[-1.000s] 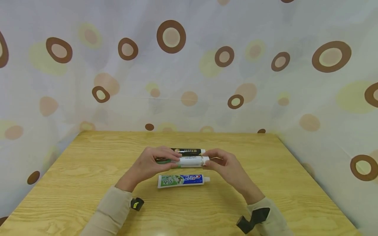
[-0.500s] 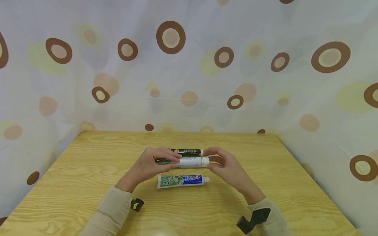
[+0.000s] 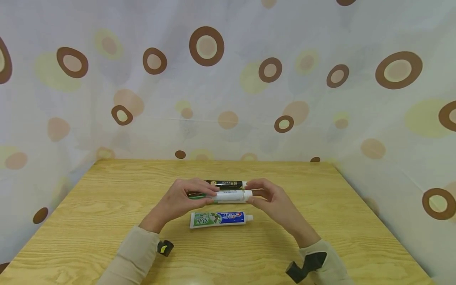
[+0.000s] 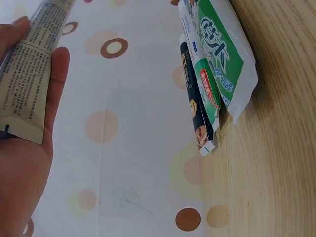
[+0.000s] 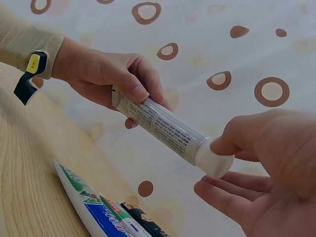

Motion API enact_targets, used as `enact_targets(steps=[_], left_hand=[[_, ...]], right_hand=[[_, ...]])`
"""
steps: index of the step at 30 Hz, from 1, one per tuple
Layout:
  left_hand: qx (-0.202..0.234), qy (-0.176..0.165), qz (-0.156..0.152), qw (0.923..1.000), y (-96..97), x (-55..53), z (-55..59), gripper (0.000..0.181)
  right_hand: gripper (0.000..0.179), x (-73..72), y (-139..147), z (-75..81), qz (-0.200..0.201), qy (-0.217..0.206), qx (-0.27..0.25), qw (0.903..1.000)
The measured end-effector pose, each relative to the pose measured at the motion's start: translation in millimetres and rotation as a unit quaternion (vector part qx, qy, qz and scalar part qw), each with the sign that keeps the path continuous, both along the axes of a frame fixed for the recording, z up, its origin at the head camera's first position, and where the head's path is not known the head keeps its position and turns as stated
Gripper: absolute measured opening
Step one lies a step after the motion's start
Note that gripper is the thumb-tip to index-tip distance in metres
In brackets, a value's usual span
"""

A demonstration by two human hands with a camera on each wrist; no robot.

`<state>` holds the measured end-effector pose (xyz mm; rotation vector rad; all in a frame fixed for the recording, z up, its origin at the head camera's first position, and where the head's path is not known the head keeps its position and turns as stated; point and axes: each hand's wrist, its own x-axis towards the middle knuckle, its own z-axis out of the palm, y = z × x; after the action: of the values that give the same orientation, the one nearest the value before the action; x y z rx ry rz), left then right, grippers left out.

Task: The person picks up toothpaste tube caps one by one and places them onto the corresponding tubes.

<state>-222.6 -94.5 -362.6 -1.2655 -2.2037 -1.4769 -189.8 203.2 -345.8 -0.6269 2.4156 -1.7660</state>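
Observation:
My left hand [image 3: 186,196] grips the flat end of a white toothpaste tube [image 5: 158,127] with fine print, holding it raised above the table. Its white cap [image 5: 215,160] points to the right. There my right hand [image 3: 276,200] has its thumb on one side of the cap and fingertips on the other. Below lie more toothpaste tubes: a black one [image 4: 191,94] farthest back, a white-and-green one [image 4: 203,74] with a red label beside it, and a green-and-blue one [image 3: 218,219] nearest me. In the head view the held tube partly covers the white-and-green one.
The wooden table [image 3: 107,221] bears the tubes near its middle. A hanging cloth [image 3: 228,91] with brown rings and pale dots encloses its back and sides. Black camera mounts [image 3: 305,267] sit on both sleeved wrists.
My right fingers moved slightly off the cap half a second ago and are now back around it. My left hand and the tubes on the table have not moved.

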Motion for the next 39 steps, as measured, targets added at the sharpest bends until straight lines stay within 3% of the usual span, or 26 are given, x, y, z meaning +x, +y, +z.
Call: enact_targets(steps=[4, 7, 14, 23, 33, 39], left_hand=[[-0.002, 0.005, -0.001, 1.0000, 0.6, 0.3, 1.3, 0.016], [0.000, 0.006, -0.001, 1.0000, 1.1, 1.6, 2.7, 0.016], [0.004, -0.007, -0.006, 1.0000, 1.0, 2.5, 2.5, 0.015], [0.004, -0.023, -0.008, 0.9997, -0.1, 2.0, 2.2, 0.015], [0.014, -0.042, -0.011, 0.9990, 0.2, 4.4, 4.4, 0.015], [0.014, -0.040, -0.012, 0.9990, 0.0, 3.9, 3.7, 0.015]], right_hand=[[0.028, 0.5, 0.7, 0.3, 0.007, 0.017, 0.001, 0.9998], [0.025, 0.5, 1.1, 0.5, 0.015, 0.000, -0.019, 0.9997], [0.039, 1.0, 1.0, 0.0, 0.010, -0.036, -0.041, 0.9984], [0.029, 2.2, 0.6, 0.8, -0.008, 0.024, -0.020, 0.9995], [0.036, 0.1, 0.4, -1.1, -0.009, -0.039, -0.057, 0.9976], [0.038, 0.2, 1.5, -0.3, -0.007, -0.036, -0.046, 0.9983]])
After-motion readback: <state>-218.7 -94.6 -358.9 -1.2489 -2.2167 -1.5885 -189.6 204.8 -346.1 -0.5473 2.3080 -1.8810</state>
